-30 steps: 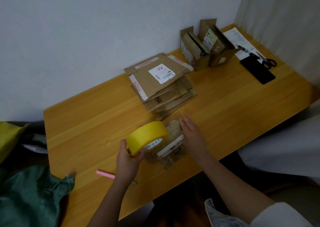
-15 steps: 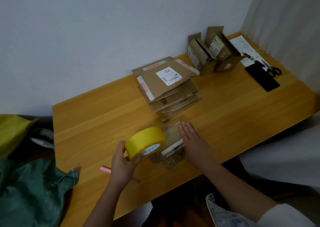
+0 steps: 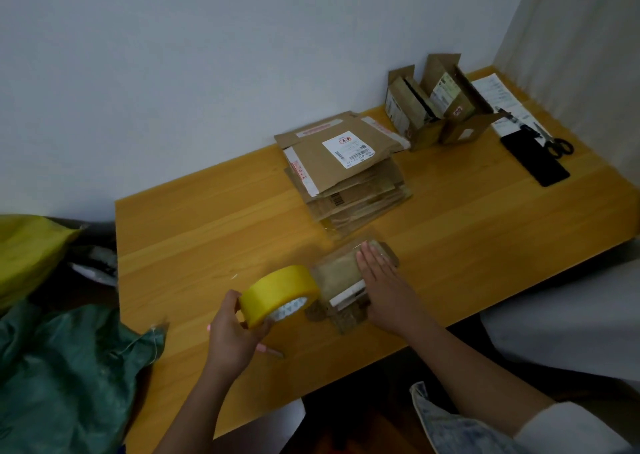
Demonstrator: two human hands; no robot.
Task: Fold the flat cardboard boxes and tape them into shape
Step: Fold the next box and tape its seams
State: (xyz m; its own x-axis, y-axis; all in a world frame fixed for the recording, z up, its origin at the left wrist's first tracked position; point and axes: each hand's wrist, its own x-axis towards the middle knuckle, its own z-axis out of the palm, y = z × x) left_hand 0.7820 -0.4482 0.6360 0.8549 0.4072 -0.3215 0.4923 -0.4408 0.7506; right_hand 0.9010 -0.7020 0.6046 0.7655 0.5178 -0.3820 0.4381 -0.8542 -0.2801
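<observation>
- My left hand (image 3: 232, 335) grips the yellow tape roll (image 3: 280, 295), thumb and fingers curled round its rim, lifted just off the table (image 3: 194, 245)
- My right hand (image 3: 382, 285) lies flat, fingers straight, pressing the top of the small folded box (image 3: 337, 280); the roll sits just beside the box's left end
- My palm hides the box's right half, and the clear tape on it is hard to make out
- A pink pen (image 3: 270, 350) peeks out from under my left wrist, mostly covered
- Since a moment ago the roll has dropped lower and nearer the box, and my right hand has kept pressing
- The box sits near the table's front edge; the stack of flat boxes (image 3: 343, 173) lies just behind it, with bare wood to the left
- Two assembled boxes (image 3: 436, 107), a phone (image 3: 535, 162) and scissors (image 3: 557, 147) are well apart at the far right corner
</observation>
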